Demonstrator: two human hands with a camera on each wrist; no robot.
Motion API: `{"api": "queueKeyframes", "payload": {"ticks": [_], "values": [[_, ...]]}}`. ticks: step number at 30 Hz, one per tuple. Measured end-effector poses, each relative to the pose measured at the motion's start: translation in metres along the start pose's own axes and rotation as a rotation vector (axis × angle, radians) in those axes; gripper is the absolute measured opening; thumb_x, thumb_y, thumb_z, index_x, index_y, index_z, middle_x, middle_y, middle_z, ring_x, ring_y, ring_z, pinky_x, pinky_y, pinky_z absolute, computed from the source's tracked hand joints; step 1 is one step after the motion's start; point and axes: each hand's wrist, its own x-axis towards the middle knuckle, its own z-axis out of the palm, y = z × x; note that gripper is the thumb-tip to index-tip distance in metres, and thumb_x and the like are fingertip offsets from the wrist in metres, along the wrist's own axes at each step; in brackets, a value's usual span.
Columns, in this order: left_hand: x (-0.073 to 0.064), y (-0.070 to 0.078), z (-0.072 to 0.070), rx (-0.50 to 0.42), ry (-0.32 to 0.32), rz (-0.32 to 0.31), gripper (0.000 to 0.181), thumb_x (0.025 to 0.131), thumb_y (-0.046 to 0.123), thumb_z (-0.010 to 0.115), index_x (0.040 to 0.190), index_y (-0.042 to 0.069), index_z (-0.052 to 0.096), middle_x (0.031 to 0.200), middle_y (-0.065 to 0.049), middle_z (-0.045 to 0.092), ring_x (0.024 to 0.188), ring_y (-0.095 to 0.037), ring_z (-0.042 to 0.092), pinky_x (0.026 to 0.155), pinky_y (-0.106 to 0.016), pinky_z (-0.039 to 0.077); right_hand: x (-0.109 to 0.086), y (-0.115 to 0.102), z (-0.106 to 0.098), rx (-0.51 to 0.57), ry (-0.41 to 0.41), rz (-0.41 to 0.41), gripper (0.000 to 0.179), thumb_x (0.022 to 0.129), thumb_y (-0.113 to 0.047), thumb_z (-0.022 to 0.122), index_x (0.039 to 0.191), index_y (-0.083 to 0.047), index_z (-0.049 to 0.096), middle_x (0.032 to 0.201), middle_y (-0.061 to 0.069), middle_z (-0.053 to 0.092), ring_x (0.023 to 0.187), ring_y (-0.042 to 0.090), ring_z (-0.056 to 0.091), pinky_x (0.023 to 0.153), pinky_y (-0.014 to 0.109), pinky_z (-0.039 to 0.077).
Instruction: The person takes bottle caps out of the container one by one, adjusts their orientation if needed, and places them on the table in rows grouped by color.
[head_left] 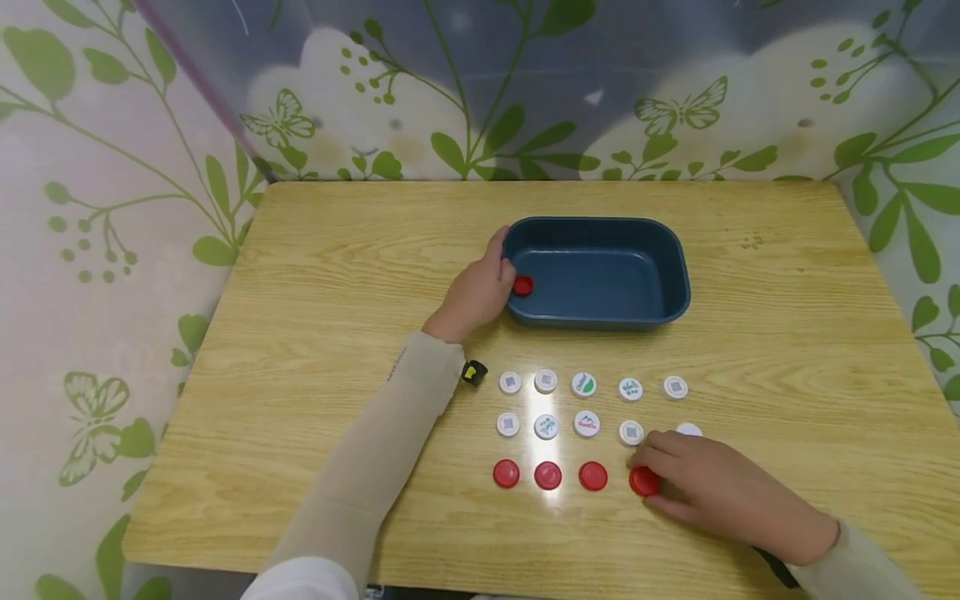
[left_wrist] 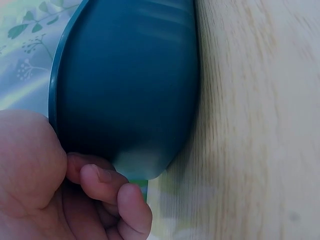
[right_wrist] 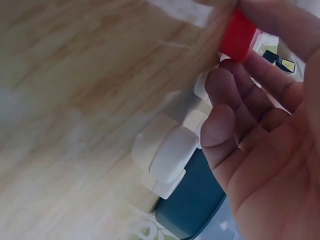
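Observation:
At the left end of a dark blue plastic tub (head_left: 600, 322), my left hand (head_left: 478, 287) grips the rim, with the thumb at the inner side. The left wrist view shows its fingers (left_wrist: 102, 182) curled beside the tub's outer wall (left_wrist: 130, 80). One red bottle cap (head_left: 522, 285) lies inside, near that hand. My right hand (head_left: 712, 483) pinches another red bottle cap (head_left: 644, 481) between thumb and fingers at the right end of the front row; the right wrist view shows this cap (right_wrist: 240, 36) on edge between them.
Three more red caps (head_left: 548, 475) lie in the front row. Behind them are two rows of several white caps (head_left: 587, 423), one cap (head_left: 688, 429) partly covered by my right hand. Patterned walls (head_left: 480, 100) border the wooden table (head_left: 337, 250) at back and sides.

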Motion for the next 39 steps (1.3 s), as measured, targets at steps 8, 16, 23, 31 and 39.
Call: {"api": "queueKeyframes", "payload": {"ticks": [8, 16, 23, 31, 39], "values": [[0.001, -0.001, 0.002, 0.005, 0.005, -0.005, 0.059, 0.112, 0.025, 0.035, 0.166, 0.013, 0.015, 0.061, -0.004, 0.047, 0.050, -0.021, 0.047, 0.050, -0.032, 0.036, 0.020, 0.003, -0.033, -0.076, 0.001, -0.016, 0.033, 0.086, -0.038, 0.083, 0.109, -0.019, 0.071, 0.099, -0.012, 0.062, 0.083, 0.004, 0.057, 0.072, 0.029, 0.055], [0.001, 0.001, 0.003, 0.008, 0.001, -0.028, 0.059, 0.112, 0.025, 0.035, 0.166, 0.015, 0.016, 0.062, -0.004, 0.047, 0.050, -0.021, 0.046, 0.051, -0.032, 0.034, 0.096, 0.051, -0.096, -0.173, 0.108, -0.042, 0.026, 0.097, -0.035, 0.072, 0.110, -0.012, 0.071, 0.100, -0.002, 0.064, 0.082, 0.012, 0.061, 0.065, 0.034, 0.055], [0.001, 0.002, 0.005, 0.008, 0.020, -0.034, 0.059, 0.112, 0.025, 0.036, 0.166, 0.016, 0.017, 0.067, -0.005, 0.051, 0.056, -0.023, 0.051, 0.054, -0.034, 0.037, 0.206, 0.090, -0.107, -0.332, -0.070, -0.003, 0.024, 0.092, -0.021, 0.079, 0.108, -0.006, 0.070, 0.097, 0.008, 0.065, 0.079, 0.023, 0.063, 0.068, 0.043, 0.056], [-0.002, -0.001, 0.001, 0.031, 0.003, -0.003, 0.059, 0.112, 0.028, 0.032, 0.167, 0.014, 0.014, 0.065, -0.005, 0.051, 0.053, -0.020, 0.050, 0.051, -0.032, 0.037, 0.278, 0.095, -0.057, -0.487, -0.396, -0.116, 0.033, 0.088, -0.031, 0.083, 0.106, -0.007, 0.070, 0.095, 0.008, 0.069, 0.079, 0.025, 0.067, 0.074, 0.044, 0.058], [-0.004, 0.001, 0.001, 0.021, 0.013, 0.014, 0.058, 0.113, 0.028, 0.032, 0.166, 0.012, 0.015, 0.063, -0.003, 0.048, 0.051, -0.019, 0.045, 0.051, -0.031, 0.034, 0.283, 0.097, -0.038, -0.306, -0.378, -0.048, 0.028, 0.096, -0.029, 0.074, 0.113, -0.008, 0.071, 0.093, 0.005, 0.069, 0.074, 0.019, 0.067, 0.076, 0.041, 0.058]]}}
